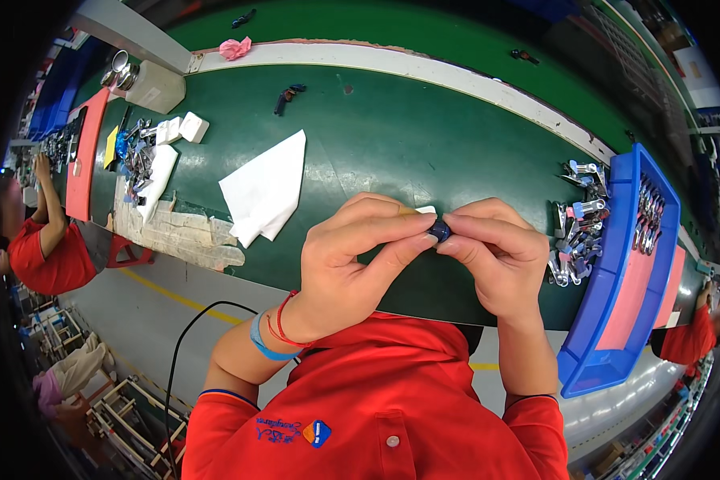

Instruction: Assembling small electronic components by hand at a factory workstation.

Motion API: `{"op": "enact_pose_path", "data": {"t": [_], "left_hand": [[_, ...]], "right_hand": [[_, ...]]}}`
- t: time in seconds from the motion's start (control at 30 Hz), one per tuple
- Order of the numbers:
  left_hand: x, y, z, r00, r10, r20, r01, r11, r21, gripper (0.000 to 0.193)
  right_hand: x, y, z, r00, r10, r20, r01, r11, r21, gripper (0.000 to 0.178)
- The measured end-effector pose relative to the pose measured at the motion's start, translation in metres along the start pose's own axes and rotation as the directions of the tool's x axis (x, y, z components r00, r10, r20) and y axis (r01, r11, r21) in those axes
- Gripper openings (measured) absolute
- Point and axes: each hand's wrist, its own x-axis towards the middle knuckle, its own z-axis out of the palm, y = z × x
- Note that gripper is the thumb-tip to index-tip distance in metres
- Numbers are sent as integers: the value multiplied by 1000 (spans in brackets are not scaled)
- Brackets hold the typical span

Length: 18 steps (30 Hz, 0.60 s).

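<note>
Technique: both hands meet low over the workbench. Left hand [348,250], one, pinches from the 9 o'clock side; right hand [500,250], one, pinches from the 3 o'clock side. Both grasp the same dark-blue rounded piece [438,231], one, held up clear of the bench; its exact kind is hidden. Good practice, as judged: thumbs squarely opposed to forefingers, light even pressure, piece turned so both thumbtips stay visible.

Count, clock positions from the hands:
- Workbench [376,120], green: one, beneath everything below.
- Tray [600,378], blue: one, 3 to 4 o'clock; metal clips inside, overlapping, uncounted.
- White sheet [262,192], folded: one, between 9 and 10 o'clock.
- Off-white container [158,88]: one, 10 o'clock.
- Loose clips [576,228], metallic: more than six, 3 o'clock, beside the tray; overlap prevents an exact figure.
- Heaped clips [140,164]: uncountable, between 9 and 10 o'clock.
- White blocks [193,127]: at least two, 10 o'clock.
- Small dark item [288,98]: one on the bench, between 10 and 11 o'clock.
</note>
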Motion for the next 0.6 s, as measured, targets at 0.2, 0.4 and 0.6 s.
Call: {"op": "enact_pose_path", "data": {"t": [0.2, 0.4, 0.6], "left_hand": [[-1, 5, 0, 999, -50, 16, 49, 999, 19, 23], [0, 4, 1, 999, 28, 24, -30, 994, 107, 24], [-2, 3, -2, 997, 11, 77, -18, 996, 82, 24]], "right_hand": [[-2, 1, -1, 994, -100, 32, 103, 989, -106, 22], [-7, 4, 1, 998, -61, -19, 60, 997, -55, 22], [-9, 3, 0, 995, -99, 18, 101, 990, -94, 24]]}}
